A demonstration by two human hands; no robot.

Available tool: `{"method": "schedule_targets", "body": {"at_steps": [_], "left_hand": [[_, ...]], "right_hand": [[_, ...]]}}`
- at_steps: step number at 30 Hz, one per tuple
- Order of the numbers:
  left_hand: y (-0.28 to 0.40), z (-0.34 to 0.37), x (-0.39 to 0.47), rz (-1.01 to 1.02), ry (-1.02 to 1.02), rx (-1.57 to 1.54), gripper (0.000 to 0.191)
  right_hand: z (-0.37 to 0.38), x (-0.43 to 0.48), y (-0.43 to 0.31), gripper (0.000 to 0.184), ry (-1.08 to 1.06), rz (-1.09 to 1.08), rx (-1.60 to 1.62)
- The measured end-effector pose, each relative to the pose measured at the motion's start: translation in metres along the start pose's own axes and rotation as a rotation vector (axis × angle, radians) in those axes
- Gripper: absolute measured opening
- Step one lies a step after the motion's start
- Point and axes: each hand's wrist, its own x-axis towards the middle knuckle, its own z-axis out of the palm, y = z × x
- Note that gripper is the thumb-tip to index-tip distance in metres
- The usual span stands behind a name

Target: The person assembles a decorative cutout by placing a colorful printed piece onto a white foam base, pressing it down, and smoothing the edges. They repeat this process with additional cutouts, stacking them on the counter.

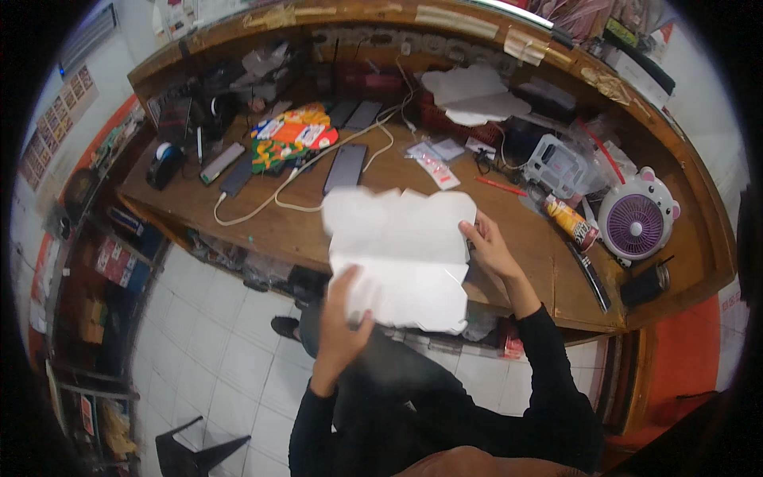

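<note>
A creased white die-cut cardboard sheet (399,238) is held up over the front edge of the wooden desk. My right hand (490,244) pinches its right edge, thumb on top. My left hand (349,328) lies at its lower left part, blurred, fingers spread on or just above the surface; whether it grips is unclear. Behind the sheet a dark smartphone (346,167) rests on the desk. Similar pale cardboard sheets (474,98) lie on a red basket (450,122) at the back. Colourful printed cut-out pieces (292,136) are at the back left.
White cables (262,216) cross the desk at left, near a power bank (236,180). On the right are a bear-shaped fan (636,222), a yellow bottle (569,220), a box cutter (590,277), a red pen (501,186) and a dark cup (645,285). A black stool (197,450) stands lower left.
</note>
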Motion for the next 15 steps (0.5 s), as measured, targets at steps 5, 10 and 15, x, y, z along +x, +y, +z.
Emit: {"method": "schedule_targets", "body": {"at_steps": [5, 10, 15], "left_hand": [[0.004, -0.026, 0.013, -0.331, 0.317, -0.346, 0.066], [-0.001, -0.009, 0.003, -0.443, 0.292, -0.595, 0.048], [0.008, -0.027, 0.055, 0.414, 0.324, -0.304, 0.021]], "right_hand": [[0.036, -0.013, -0.074, 0.037, -0.079, 0.002, 0.024], [0.038, -0.005, -0.069, 0.025, 0.077, -0.171, -0.101], [0.034, 0.010, -0.075, 0.018, 0.061, -0.531, 0.020]]}}
